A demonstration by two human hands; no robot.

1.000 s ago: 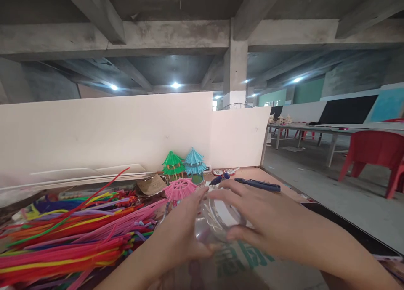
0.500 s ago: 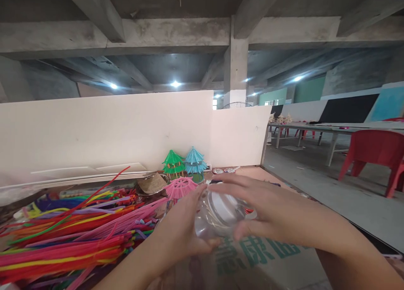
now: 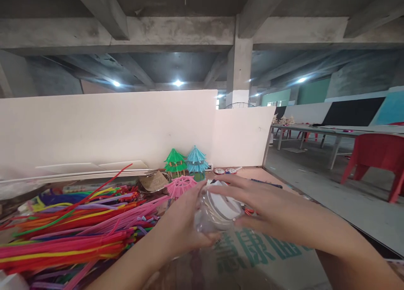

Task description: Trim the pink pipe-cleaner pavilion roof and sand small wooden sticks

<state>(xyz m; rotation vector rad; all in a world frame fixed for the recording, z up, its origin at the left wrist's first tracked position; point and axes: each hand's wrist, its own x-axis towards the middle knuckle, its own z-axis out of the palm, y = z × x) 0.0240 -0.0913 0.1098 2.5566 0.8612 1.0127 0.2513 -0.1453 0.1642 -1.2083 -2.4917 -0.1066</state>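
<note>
A clear plastic jar with a white lid is held tilted in front of me, its lid facing up and to the right. My left hand is closed round the jar's left side, thumb low and fingers behind. My right hand curves over the lid, fingertips across its top and thumb at its lower right edge. Pale thin shapes show through the jar's wall; I cannot make out what they are. Below lies a brown cardboard surface with green printed characters.
Bundles of coloured pipe cleaners cover the left side. Behind the hands stand a green pagoda-like model, a blue one and a pink roof piece. A metal bowl holds cardboard. A white partition closes off the back.
My right fingers have settled lower over the lid, and the lid is tilted a little differently. My left hand keeps its hold on the jar. The view has shifted slightly.
</note>
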